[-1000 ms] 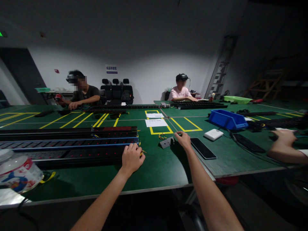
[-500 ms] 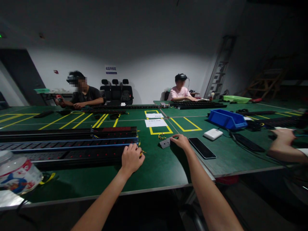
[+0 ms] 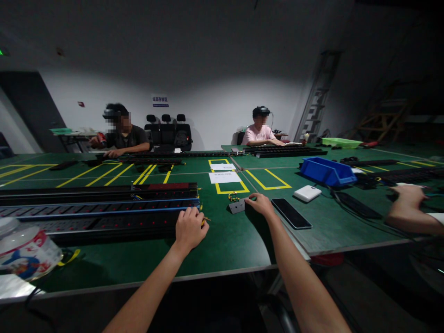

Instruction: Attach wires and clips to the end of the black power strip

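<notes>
Green desk (image 3: 229,249) with yellow line markings, extending across the whole foreground. Long black strips (image 3: 135,221), dotted with red, lie parallel on its left side, their ends reaching toward the middle. Transparent jar (image 3: 29,252) with a printed label, at the near left, in front of the strips. Blue bin (image 3: 321,173), open-topped, at the right, beyond the handheld things. Left hand (image 3: 191,229), curled over the right end of the nearest strip; a short yellow tip shows beside its fingers, and whether it clamps anything cannot be told. Right hand (image 3: 261,204), palm down, thumb and forefinger brought to the grey plate's right edge; whether they pinch it cannot be told. Smartphone (image 3: 291,213), dark screen upward, just right of that hand. White device (image 3: 307,194), rounded, between smartphone and bin. Grey plate (image 3: 237,206), pierced with small holes, between the two hands. Yellow-and-black wire (image 3: 233,197), looped just beyond the plate.
</notes>
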Tool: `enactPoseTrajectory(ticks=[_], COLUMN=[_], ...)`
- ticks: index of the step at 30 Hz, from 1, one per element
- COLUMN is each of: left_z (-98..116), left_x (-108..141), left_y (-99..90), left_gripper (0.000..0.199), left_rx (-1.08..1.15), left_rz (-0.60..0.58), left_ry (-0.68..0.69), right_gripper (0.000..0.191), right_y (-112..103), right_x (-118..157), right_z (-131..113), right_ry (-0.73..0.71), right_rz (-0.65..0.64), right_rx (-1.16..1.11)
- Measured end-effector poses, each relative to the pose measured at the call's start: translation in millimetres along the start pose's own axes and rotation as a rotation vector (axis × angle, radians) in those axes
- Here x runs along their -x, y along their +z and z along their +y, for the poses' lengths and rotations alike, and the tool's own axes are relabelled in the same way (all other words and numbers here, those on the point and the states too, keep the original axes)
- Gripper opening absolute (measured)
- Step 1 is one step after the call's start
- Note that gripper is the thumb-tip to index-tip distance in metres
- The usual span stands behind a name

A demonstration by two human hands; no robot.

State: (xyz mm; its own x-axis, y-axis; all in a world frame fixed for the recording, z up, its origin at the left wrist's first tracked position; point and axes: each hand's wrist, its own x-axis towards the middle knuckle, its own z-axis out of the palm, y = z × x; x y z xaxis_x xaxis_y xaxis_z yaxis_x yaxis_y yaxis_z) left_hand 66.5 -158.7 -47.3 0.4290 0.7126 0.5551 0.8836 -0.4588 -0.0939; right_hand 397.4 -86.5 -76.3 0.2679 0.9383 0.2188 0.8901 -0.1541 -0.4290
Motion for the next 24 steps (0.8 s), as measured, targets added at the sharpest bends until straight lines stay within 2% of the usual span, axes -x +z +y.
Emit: enactPoseTrajectory(ticks=[16,24], left_z=[0.6,0.6], left_x=[0.1,-0.1], left_y=[0.1,-1.7], left_gripper=[0.020,0.020], left_rx=[-0.015,0.016], left_rz=[-0.002,-0.006], left_ry=[-0.008,-0.010], right_gripper=[0.038,0.036], right_y=[2.4,-0.7], right_x=[-5.3,-1.8], right_z=[11.0,7.2], right_ry=[-0.057,-0.045], right_rz=[-0.070,-0.044], right_rx=[-0.047,-0.031])
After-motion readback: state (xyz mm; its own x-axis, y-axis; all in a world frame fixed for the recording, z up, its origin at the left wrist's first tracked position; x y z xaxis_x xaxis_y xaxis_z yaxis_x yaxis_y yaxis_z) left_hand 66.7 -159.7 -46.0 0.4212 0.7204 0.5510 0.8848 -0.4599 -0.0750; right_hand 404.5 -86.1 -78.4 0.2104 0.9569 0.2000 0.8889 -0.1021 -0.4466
